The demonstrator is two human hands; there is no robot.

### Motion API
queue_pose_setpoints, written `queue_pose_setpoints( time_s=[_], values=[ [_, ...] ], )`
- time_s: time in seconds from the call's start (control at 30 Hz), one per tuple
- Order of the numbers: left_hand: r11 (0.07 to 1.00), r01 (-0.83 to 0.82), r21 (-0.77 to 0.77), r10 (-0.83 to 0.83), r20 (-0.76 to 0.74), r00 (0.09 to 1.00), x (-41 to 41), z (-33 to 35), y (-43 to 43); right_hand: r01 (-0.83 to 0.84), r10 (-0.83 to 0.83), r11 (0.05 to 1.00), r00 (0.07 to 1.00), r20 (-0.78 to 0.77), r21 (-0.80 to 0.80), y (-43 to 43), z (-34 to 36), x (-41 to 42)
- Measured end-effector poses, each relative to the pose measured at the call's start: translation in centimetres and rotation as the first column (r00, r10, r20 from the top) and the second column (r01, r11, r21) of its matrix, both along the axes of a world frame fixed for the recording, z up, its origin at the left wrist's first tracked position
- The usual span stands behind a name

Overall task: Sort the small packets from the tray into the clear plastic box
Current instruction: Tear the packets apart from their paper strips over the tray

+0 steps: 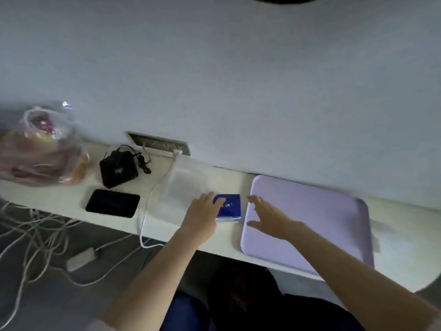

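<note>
The setting is an office-type workstation. A narrow white desk (pixel 71 199) runs along a plain pale wall (pixel 214 80). A recessed socket strip (pixel 158 143) sits at the desk's far edge, with a white cable (pixel 152 197) plugged in. A black power adapter (pixel 118 169) and a dark phone (pixel 112 203) lie near the left end. Loose cables (pixel 35 235) tangle on the grey floor below.

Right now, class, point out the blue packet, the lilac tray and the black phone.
blue packet (pixel 231 206), head view, top face.
lilac tray (pixel 310 223), head view, bare middle.
black phone (pixel 112 203), head view, screen centre.
</note>
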State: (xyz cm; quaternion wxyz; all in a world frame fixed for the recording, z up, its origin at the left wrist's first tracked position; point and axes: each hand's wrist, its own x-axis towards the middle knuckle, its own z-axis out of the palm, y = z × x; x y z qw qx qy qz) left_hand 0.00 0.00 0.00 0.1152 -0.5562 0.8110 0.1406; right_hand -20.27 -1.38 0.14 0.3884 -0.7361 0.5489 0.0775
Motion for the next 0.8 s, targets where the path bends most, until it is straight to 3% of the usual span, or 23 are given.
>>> queue_pose_setpoints(
  time_s=[0.17, 0.3, 0.57, 0.73, 0.8],
  values=[
    [0.96, 0.1, -0.26, -0.082, 0.079, 0.993, -1.2, -5.7, -1.4, 0.029, -0.022, 0.999, 0.987, 0.162, -0.044, -1.9, -6.5, 1.2],
    [0.885, 0.121, -0.449, -0.138, -0.004, 0.99, -1.1, -9.2, -2.4, 0.091, -0.073, 0.995, 0.959, 0.273, -0.052, -2.6, -10.0, 0.9],
    [0.789, 0.122, -0.602, -0.284, -0.181, 0.942, -2.3, -9.1, -1.5, 0.169, -0.099, 0.971, 0.926, 0.364, -0.168, -2.0, -10.6, -1.4],
    [0.719, 0.126, -0.684, -0.349, -0.197, 0.916, -1.9, -6.8, 2.0, 0.18, -0.049, 0.932, 0.923, 0.382, -0.315, 1.3, -8.1, -1.2],
    [0.639, 0.149, -0.754, -0.398, -0.159, 0.903, -1.6, -5.4, 3.9, 0.189, -0.049, 0.92, 0.925, 0.377, -0.343, 3.0, -7.0, -0.9]
  ],
)
